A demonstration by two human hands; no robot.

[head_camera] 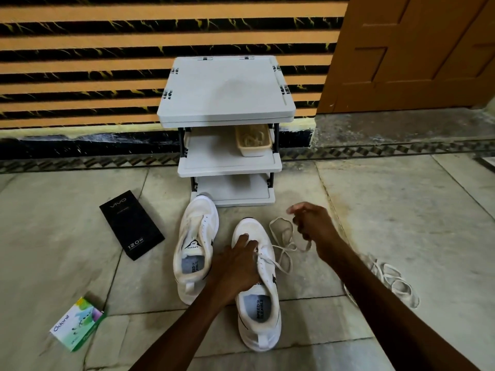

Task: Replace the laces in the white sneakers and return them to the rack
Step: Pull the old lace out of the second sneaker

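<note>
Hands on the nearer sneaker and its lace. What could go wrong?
1. The right hand holds the lace out sideways while only the left hand steadies the nearer sneaker; a hard tug may slide or tip it.
2. The loose lace pile lying close by could tangle with it.

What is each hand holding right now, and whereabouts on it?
The right hand pinches the white lace partway along its loose length. The left hand grips the sneaker over its eyelets, steadying it.
</note>
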